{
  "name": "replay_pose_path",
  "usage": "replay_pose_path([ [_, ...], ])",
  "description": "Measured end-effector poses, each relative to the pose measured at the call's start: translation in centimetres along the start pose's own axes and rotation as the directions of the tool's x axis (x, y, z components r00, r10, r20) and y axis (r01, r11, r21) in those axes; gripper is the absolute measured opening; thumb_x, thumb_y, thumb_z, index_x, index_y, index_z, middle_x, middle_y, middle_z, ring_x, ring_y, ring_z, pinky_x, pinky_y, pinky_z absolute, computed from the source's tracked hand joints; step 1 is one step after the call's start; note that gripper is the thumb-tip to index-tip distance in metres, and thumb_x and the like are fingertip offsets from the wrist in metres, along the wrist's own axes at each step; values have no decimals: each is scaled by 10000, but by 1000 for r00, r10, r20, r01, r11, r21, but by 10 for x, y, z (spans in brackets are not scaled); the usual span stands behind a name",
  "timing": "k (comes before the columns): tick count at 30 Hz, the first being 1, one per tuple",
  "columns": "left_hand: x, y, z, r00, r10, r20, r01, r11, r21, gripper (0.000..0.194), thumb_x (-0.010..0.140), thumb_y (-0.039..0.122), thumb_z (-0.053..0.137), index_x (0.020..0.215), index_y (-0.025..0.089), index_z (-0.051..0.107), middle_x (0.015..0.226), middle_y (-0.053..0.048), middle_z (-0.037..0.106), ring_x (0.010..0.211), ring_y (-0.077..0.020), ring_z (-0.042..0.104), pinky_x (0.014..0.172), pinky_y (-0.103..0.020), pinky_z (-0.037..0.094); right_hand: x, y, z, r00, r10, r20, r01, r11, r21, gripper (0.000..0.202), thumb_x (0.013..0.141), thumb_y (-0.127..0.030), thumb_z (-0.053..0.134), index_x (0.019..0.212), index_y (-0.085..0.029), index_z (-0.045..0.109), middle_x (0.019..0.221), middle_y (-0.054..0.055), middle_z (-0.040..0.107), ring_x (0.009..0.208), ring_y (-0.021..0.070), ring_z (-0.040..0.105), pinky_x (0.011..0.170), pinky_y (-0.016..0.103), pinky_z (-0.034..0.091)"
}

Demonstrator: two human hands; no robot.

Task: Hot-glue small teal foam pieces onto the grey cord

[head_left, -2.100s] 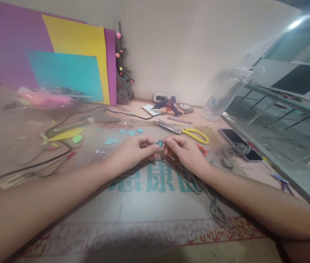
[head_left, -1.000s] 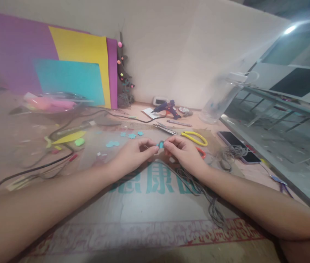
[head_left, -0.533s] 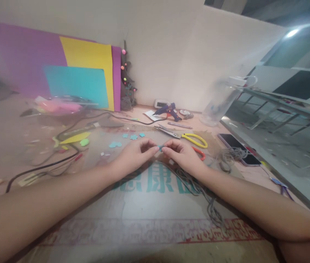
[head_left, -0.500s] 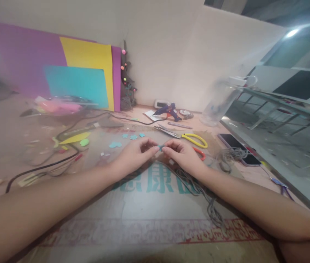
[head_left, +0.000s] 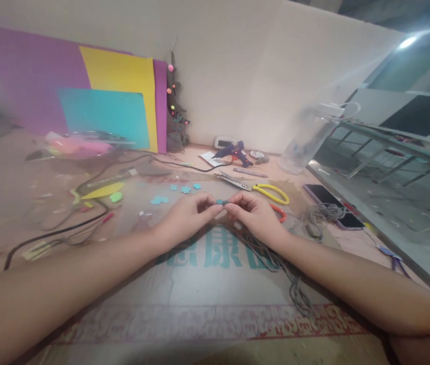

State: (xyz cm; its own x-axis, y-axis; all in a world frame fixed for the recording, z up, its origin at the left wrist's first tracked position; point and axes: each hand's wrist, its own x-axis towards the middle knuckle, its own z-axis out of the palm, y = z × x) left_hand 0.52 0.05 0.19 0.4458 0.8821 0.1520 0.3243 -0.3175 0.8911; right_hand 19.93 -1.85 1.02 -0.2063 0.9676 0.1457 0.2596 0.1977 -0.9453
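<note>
Both hands meet over the printed cardboard sheet (head_left: 199, 289), fingertips pinched together. My left hand (head_left: 195, 211) and my right hand (head_left: 251, 213) grip a small teal piece (head_left: 221, 202) between them; its exact shape is mostly hidden by the fingers. Grey cord (head_left: 298, 294) trails below my right hand onto the sheet. Several teal flower cutouts (head_left: 185, 189) and a larger teal cutout (head_left: 159, 200) lie beyond my left hand. Just past my right hand are yellow-handled scissors (head_left: 271, 192) and an orange handle (head_left: 280, 213).
A glue gun (head_left: 233, 152) rests near the wall, its black cable running left. Two phones (head_left: 324, 200) lie at the right edge beside bundled cord. Coloured sheets (head_left: 112, 119) lean at the back left; a clear plastic jug (head_left: 306, 142) stands back right.
The teal piece shows a little more between the fingertips. Both hands stay almost in place, and the view has shifted slightly.
</note>
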Motion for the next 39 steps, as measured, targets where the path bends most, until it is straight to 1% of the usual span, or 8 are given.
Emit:
replay_pose_path([
  [4,0,0,0,1000,20,-8,-20,1000,-20,254,884,438,564,863,188,602,725,-2,602,672,-150,539,607,-247,400,0,-1,0,1000,12,15,-11,1000,-8,334,798,-504,711,779,-192,595,654,-16,619,556,111,529,515,247,414],
  [11,-3,6,-1,998,56,-43,-53,997,56,241,895,391,555,791,181,610,756,-15,631,715,-160,561,649,-265,411,2,0,0,999,30,38,-32,998,56,251,827,-414,680,931,-194,618,681,-28,626,576,118,575,570,266,477],
  [16,-4,7,0,995,76,-65,-65,984,166,251,898,383,563,755,188,631,717,-12,642,664,-154,538,618,-267,374,1,-1,1,999,22,36,-23,999,28,241,819,-405,699,893,-188,627,718,-14,631,613,119,582,575,260,471],
  [23,-5,4,0,992,124,-40,-113,974,198,264,905,404,575,765,197,661,714,-2,664,657,-148,550,639,-265,389,-3,-1,1,999,10,47,-9,999,-32,246,859,-434,663,856,-193,614,680,-16,615,573,109,537,510,237,413],
  [29,-5,6,0,994,104,-44,-96,983,154,226,900,371,569,786,196,657,744,-7,666,674,-150,552,644,-269,392,1,2,-1,999,7,42,-8,1000,13,303,890,-487,613,909,-186,640,654,-25,607,554,103,540,518,239,415],
  [32,-4,7,-1,995,93,-47,-87,988,125,224,906,364,560,798,188,648,764,-11,659,696,-150,558,657,-271,403,2,2,-1,999,33,36,-35,997,63,340,858,-510,642,948,-182,637,650,-28,604,570,116,570,545,252,441],
  [35,-3,5,-3,997,67,-49,-63,995,82,242,908,388,559,808,177,626,775,-16,647,720,-157,570,656,-273,413,2,2,-1,998,47,37,-50,996,68,306,805,-471,708,881,-187,623,657,-33,598,573,114,560,548,254,442],
  [39,-1,0,-2,998,61,-25,-61,998,11,258,921,415,551,873,174,629,788,-12,642,732,-154,579,650,-268,425,2,2,-1,998,60,29,-62,997,54,287,803,-453,711,814,-189,598,657,-35,595,552,100,525,527,245,418],
])
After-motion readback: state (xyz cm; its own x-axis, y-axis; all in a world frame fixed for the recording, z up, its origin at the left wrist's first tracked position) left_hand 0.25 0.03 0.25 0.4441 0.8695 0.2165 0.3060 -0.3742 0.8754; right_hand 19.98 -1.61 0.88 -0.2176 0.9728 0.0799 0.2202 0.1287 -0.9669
